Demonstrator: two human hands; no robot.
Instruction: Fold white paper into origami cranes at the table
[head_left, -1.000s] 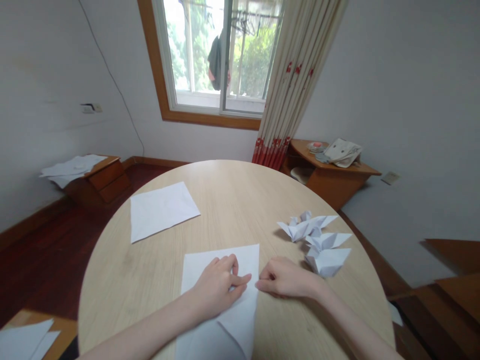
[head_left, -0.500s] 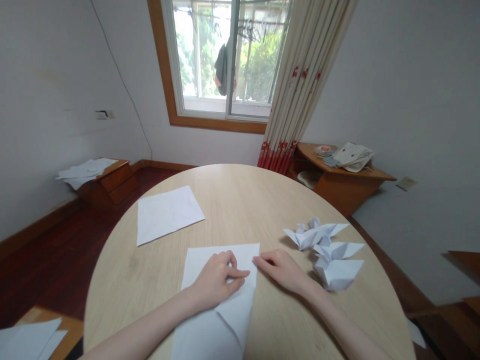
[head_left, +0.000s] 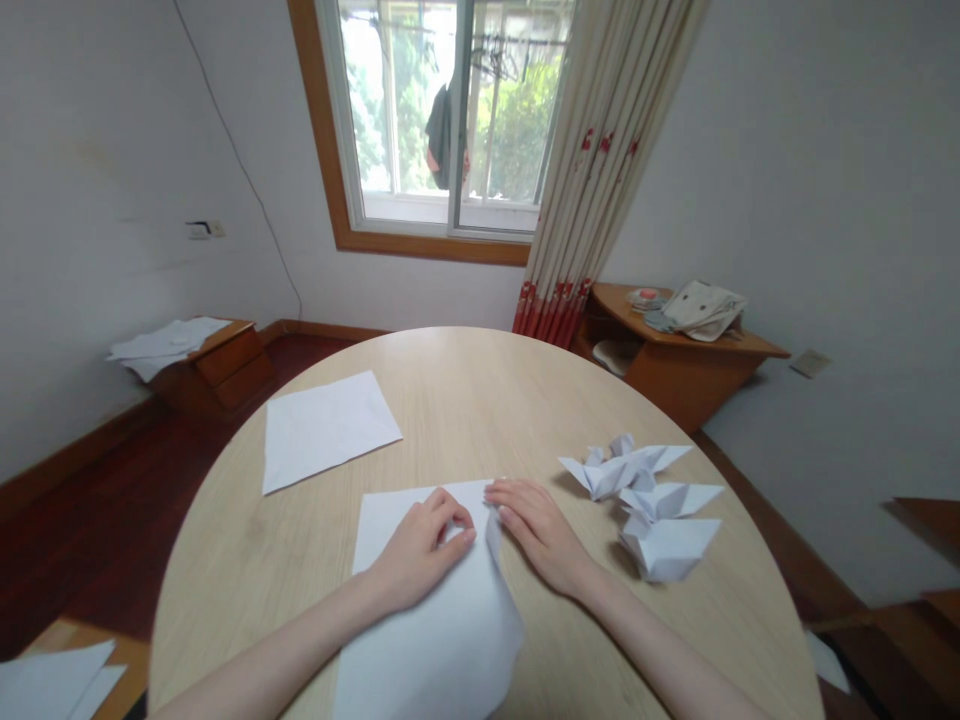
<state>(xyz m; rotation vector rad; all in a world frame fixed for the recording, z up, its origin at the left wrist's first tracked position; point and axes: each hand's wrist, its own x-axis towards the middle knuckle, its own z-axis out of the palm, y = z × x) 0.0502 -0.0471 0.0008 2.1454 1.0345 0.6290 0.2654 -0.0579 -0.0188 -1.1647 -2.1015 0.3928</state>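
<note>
Desk (head_left: 480,400) wood is partly covered by the paper (head_left: 427,640), which is laid flat along its left and bulged upward along its right. By its look it should be found light, thin and springy, easily slid and easily creased by mistake; it is best pressed down on the flat part and taken gently by the raised right edge. Its surface is plain white, and its near end is cut off from view. Beyond the paper, to its left, a spare sheet (head_left: 330,430) is set; to its right, folded shapes (head_left: 679,545) are clustered. On the paper the left hand (head_left: 420,545) is rested, its fingers curled; whether anything is pinched by them cannot be told. By the paper's far right corner the right hand (head_left: 541,532) is placed, its fingers extended, clasped around nothing visible.
</note>
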